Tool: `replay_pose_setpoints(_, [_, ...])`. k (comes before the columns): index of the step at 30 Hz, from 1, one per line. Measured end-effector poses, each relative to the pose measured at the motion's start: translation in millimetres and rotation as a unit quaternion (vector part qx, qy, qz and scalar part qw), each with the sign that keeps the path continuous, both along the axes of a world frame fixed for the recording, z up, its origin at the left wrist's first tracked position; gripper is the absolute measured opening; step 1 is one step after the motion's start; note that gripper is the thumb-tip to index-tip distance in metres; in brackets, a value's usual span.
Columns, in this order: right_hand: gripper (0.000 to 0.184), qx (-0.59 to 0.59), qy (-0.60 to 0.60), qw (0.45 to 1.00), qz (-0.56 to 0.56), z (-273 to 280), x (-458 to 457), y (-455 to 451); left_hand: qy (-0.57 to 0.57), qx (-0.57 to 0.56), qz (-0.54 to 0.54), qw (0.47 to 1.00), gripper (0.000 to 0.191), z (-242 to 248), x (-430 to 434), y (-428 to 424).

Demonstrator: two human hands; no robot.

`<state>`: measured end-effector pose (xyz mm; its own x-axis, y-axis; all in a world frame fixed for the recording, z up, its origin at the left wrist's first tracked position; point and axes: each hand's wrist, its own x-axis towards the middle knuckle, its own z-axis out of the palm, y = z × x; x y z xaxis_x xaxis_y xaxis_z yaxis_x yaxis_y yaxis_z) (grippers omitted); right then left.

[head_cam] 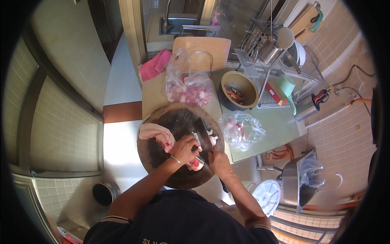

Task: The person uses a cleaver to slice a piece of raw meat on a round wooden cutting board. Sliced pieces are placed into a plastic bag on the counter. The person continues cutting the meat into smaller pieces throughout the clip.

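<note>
A large round chopping board (187, 182) lies before me. My right hand (221, 162) grips a cleaver (203, 133) by its handle end, the broad dark blade pointing away from me over the board. Just left of the blade, my left hand (184, 148) has its fingers bent onto a pale strip of fatty meat (195, 137). Partly covered by that hand, a red-and-white meat piece (195, 165) lies nearer to me. A thick slab of meat with skin and fat (157, 131) rests at the board's left. Small white cut pieces (213, 140) lie right of the blade.
Behind the board sits a clear plastic bag of meat (190, 91). Right of it are a deep pot (239, 105) with food scraps inside and a smaller plastic bag (242, 129) holding bits. A pink cloth (156, 65), an upright wooden board (202, 50) and a metal dish rack (307, 73) stand farther back.
</note>
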<state>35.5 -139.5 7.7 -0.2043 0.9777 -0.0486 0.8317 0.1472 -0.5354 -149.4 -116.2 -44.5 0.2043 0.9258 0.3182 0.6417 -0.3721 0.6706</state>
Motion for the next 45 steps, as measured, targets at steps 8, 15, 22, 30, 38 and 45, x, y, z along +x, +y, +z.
replay_pose_setpoints(8, [0.029,-0.015,0.063,0.998,0.017,9,4,-5,-0.005,0.017,-0.008,1.0,0.015,1,1,3])
replay_pose_setpoints(15, [0.043,-0.095,0.115,0.988,-0.038,11,34,-83,-0.001,0.017,-0.004,1.0,0.014,-1,2,1])
replay_pose_setpoints(22, [0.043,-0.199,0.165,0.958,-0.127,36,19,-53,0.005,0.022,-0.001,1.0,0.014,-1,0,2])
replay_pose_setpoints(30, [0.042,-0.005,0.136,0.988,-0.069,28,9,-55,-0.011,0.035,0.009,0.999,0.014,-6,1,0])
replay_pose_setpoints(38, [0.037,0.045,0.083,0.993,-0.077,30,-10,-50,-0.006,0.044,0.021,0.999,0.015,-6,2,-1])
replay_pose_setpoints(45, [0.033,-0.025,0.014,0.998,-0.064,-3,-5,-45,-0.018,-0.013,0.023,0.999,0.023,12,3,-1])
